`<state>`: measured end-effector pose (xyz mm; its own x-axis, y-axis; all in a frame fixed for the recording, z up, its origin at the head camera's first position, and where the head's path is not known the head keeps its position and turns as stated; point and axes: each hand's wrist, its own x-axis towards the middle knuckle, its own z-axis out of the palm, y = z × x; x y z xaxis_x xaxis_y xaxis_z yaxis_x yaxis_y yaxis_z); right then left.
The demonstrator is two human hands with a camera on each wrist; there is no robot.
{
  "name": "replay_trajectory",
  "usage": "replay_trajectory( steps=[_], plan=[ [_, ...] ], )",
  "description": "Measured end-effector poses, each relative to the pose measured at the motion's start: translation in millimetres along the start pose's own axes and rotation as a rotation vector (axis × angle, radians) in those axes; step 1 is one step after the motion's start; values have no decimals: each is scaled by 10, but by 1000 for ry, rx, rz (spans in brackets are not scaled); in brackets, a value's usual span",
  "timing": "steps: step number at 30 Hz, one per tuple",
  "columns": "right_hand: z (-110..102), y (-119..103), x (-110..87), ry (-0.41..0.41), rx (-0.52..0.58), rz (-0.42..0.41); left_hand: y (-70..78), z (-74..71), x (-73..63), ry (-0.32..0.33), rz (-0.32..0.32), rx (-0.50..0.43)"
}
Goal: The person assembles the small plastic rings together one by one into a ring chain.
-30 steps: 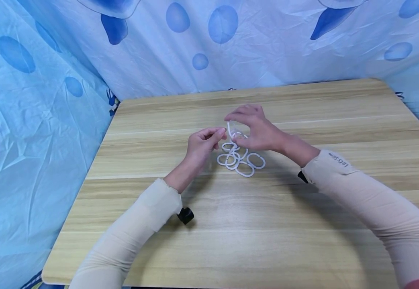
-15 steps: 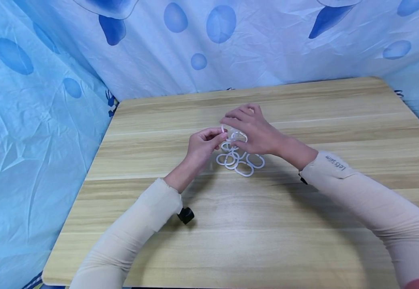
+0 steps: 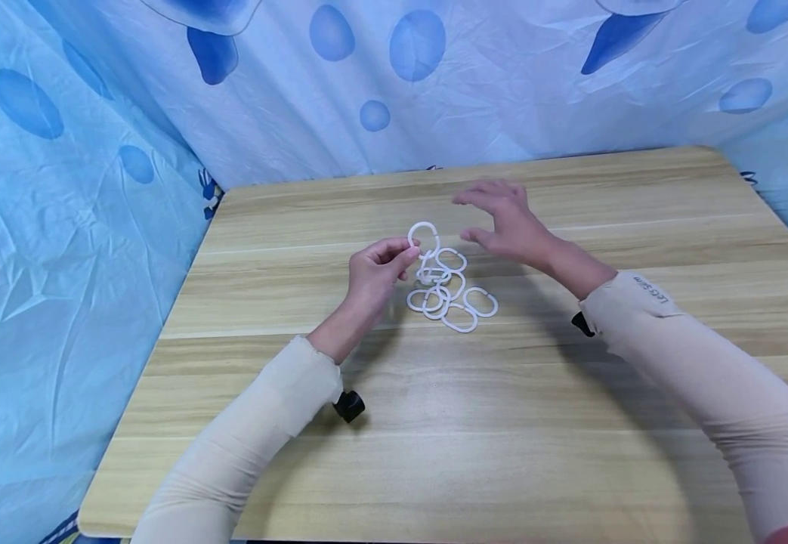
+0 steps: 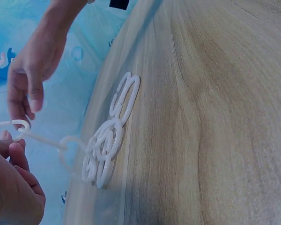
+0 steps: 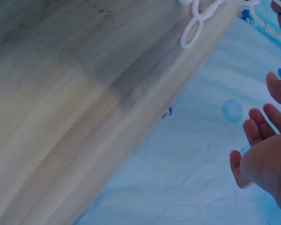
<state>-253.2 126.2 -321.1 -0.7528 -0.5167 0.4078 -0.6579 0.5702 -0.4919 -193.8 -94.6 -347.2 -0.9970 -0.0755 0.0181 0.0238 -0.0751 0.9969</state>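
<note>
Between thumb and fingers my left hand (image 3: 375,273) pinches a white oval plastic link (image 3: 424,224), raised above the table. From it more links hang down in a chain (image 4: 46,140), which reaches the pile in the left wrist view. The pile of white links (image 3: 458,330) lies on the wood beneath, several of them overlapping; which ones are joined I cannot tell everywhere. To the right of the raised link my right hand (image 3: 512,227) hovers with thumb and fingers spread apart, holding nothing. The right wrist view shows its fingers (image 5: 253,131) apart from the links.
A wooden table (image 3: 394,453) with rounded corners bears the links. Behind it and along its left side hangs a blue patterned curtain (image 3: 264,113). A small black wrist camera (image 3: 349,406) sits under the left sleeve, just above the tabletop.
The right hand has come away from the raised link, moving right and up. The left hand has kept nearly the same place, and the link in it now shows fully.
</note>
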Motion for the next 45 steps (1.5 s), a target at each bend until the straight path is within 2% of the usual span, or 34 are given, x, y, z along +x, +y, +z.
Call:
replay_trajectory(
  steps=[11, 21, 30, 40, 45],
  plan=[
    [74, 152, 2, -169, -14, 85, 9, -11, -4, 3, -32, 5],
    [188, 254, 1, -297, -24, 127, 26, -27, -11, -15, -56, 10],
    [252, 273, 1, -354, -79, 82, 23, -38, -5, -24, -55, 19],
    [354, 334, 9, -467, -145, 29, 28, -54, -6, -39, -80, 51],
    [399, 346, 15, -488, -170, -3, 33, -63, -17, -42, -87, 62]
  ],
)
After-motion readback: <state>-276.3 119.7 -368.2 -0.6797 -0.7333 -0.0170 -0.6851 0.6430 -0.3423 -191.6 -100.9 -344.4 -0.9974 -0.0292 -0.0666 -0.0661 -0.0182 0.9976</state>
